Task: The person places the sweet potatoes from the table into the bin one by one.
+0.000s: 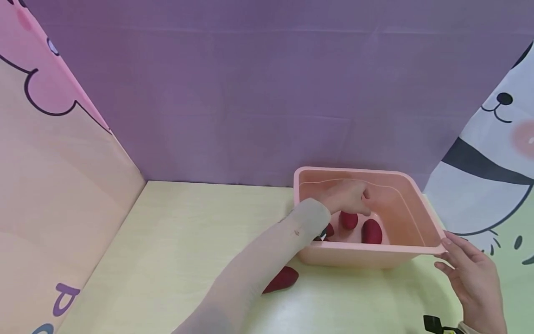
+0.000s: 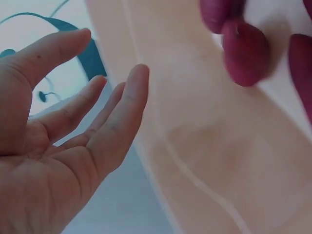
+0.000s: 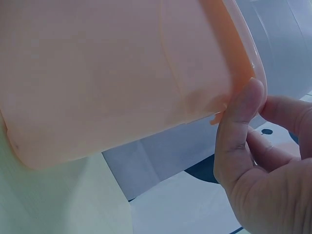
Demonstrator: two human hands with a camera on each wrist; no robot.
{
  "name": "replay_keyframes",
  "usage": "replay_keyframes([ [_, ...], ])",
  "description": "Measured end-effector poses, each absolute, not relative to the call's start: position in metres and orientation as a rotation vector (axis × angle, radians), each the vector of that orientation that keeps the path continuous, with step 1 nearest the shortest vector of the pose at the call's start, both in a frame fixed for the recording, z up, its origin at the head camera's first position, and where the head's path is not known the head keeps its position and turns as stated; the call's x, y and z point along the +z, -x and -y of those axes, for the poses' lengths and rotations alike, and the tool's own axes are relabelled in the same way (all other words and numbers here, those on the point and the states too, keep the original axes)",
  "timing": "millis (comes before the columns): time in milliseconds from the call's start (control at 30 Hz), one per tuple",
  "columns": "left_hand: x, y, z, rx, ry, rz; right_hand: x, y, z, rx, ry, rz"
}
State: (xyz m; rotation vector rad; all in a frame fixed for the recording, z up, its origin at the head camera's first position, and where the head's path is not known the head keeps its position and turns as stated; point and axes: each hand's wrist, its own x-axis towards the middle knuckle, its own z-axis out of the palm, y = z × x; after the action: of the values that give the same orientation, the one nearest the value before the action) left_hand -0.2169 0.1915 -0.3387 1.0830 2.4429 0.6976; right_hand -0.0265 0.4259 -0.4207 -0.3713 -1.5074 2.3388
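Note:
A pink plastic bin [image 1: 359,255] stands at the right of the table against the purple backdrop. Several dark red, oblong sweet potatoes [image 1: 371,231] lie on its floor. My left hand [image 1: 346,196] reaches down into the bin, above them. In the left wrist view its fingers [image 2: 131,92] are loosely bent and spread, with nothing between them. My right hand [image 1: 475,273] pinches the bin's rim at the front right corner, thumb [image 3: 246,105] and forefinger on either side of the edge. Another sweet potato [image 1: 283,279] lies on the table, partly hidden behind my left forearm.
The pale yellow table [image 1: 167,241] stretches to the left of the bin. A purple cloth wall [image 1: 229,102] rises right behind it. Printed panels with cartoon animals close off the left side [image 1: 62,185] and the right side [image 1: 492,185].

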Motion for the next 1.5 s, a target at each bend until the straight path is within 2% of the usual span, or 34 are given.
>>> replay_keyframes([
  [333, -0.290, 0.194, -0.146, 0.988, -1.195, -2.251, -0.421, 0.027, -0.425, 2.299, 0.418, 1.551],
  [533, -0.292, 0.181, -0.085, 1.157, -1.271, -2.282, -0.422, 0.028, -0.425, 2.302, 0.424, 1.551],
  [767, -0.341, 0.154, 0.002, 1.393, -1.129, -2.231, -0.427, 0.029, -0.425, 2.368, 0.336, 1.500],
  [933, -0.389, 0.137, 0.041, 1.446, -1.082, -2.212, -0.427, 0.029, -0.426, 2.384, 0.317, 1.484],
  [1267, -0.462, 0.118, 0.064, 1.578, -0.763, -2.137, -0.425, 0.029, -0.426, 2.376, 0.341, 1.512],
  [1500, -0.492, 0.115, 0.066, 1.474, -0.698, -2.238, -0.426, 0.028, -0.426, 2.367, 0.353, 1.512],
])
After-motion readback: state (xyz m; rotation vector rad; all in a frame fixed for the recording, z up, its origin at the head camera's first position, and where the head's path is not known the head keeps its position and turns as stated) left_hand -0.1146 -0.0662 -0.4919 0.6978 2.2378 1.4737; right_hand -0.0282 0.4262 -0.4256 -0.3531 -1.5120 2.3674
